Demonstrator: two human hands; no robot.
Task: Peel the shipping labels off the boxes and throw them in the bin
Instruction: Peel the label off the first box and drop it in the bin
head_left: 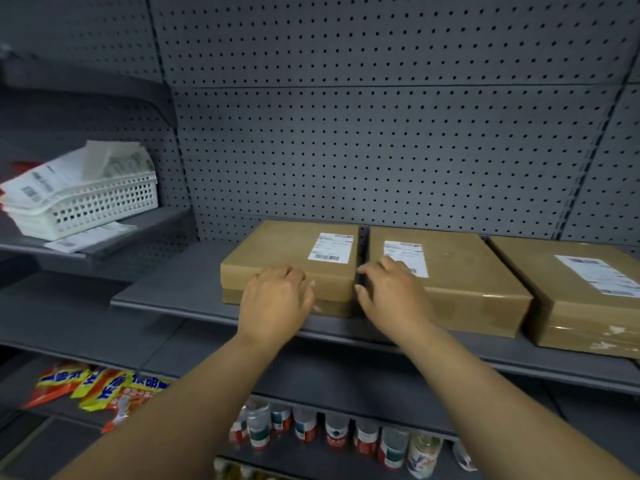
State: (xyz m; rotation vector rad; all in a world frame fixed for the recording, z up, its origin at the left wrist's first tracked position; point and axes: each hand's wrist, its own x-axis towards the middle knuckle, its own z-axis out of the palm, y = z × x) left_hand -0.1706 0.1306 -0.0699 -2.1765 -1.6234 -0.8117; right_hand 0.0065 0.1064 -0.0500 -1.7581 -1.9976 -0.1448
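Note:
Three flat brown cardboard boxes lie side by side on a grey shelf [166,289]. The left box [277,247], the middle box [460,268] and the right box [540,271] each carry a white shipping label: the left label [330,247], the middle label [403,252] and the right label [599,275]. My left hand [277,299] rests on the front top edge of the left box, fingers loosely bent. My right hand [391,292] lies on the front left corner of the middle box and covers the lower end of its label. Neither hand holds anything that I can see.
A white plastic basket [104,206] with a heap of peeled labels stands on the higher shelf at the left, and a loose label [90,237] lies in front of it. Grey pegboard [381,133] backs the shelves. Below are snack packs [100,389] and several bottles [332,434].

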